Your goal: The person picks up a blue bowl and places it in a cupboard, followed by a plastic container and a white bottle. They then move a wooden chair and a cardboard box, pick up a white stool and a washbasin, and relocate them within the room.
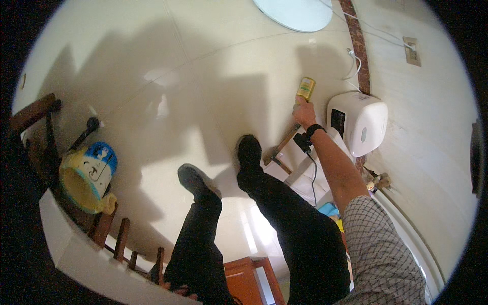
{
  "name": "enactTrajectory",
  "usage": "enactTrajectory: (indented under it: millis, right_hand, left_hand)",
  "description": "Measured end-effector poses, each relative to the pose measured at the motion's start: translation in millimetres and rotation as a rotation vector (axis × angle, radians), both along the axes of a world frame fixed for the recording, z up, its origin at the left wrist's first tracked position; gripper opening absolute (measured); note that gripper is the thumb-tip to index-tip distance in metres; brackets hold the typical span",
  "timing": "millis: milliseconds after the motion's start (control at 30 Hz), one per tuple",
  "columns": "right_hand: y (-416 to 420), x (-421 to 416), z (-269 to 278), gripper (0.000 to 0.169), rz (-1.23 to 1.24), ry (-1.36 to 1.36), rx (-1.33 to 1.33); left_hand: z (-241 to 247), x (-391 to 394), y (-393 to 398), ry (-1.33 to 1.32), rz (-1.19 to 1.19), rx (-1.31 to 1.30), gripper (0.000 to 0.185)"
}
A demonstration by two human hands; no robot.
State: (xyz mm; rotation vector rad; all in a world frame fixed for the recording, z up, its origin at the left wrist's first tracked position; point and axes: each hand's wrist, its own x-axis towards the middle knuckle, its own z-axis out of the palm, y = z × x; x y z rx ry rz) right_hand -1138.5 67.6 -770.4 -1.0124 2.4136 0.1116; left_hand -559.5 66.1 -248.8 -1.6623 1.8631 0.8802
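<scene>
My right hand (304,113) is stretched forward, its fingers closed round the near end of a small yellow bottle or packet (305,88) that bears writing. Just below the wrist, a black power adapter (302,142) with a cord lies on pale material over a wooden frame. A white rounded appliance (360,122) stands to the right of the forearm. Low at the left, the fingers of my left hand (180,290) show beside my black trouser leg, near a pale panel's edge; the rest of that hand is hidden, and whether it holds anything is unclear.
At left stands a blue and white bucket (91,167) beside dark wooden furniture legs. A pale round object (301,13) is at the top. White cables run to a wall socket (412,51). An orange-brown wooden stool or box (246,280) lies between my legs.
</scene>
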Motion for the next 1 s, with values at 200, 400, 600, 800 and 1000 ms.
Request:
enactTrajectory:
  millis: [200, 400, 600, 800, 1000]
  right_hand:
    - [45, -34, 16, 0.034, 0.579, 0.029, -0.17]
    - [-50, 142, 189, 0.031, 0.117, -0.613, -0.066]
    - [-121, 263, 302, 0.032, 0.35, -0.809, -0.099]
    - [-206, 433, 357, 0.034, 0.677, -0.937, -0.279]
    - [-269, 574, 480, 0.054, 0.876, -0.984, 0.194]
  left_hand:
    - [4, -42, -21, 0.502, 1.764, 0.487, 0.046]
    - [30, -49, 5, 0.644, 2.046, 0.419, 0.039]
    - [9, -37, 100, 1.068, 2.323, 0.288, 0.034]
    - [10, -8, 159, 1.065, 2.647, 0.262, 0.028]
    - [18, -5, 233, 1.332, 2.878, 0.178, 0.028]
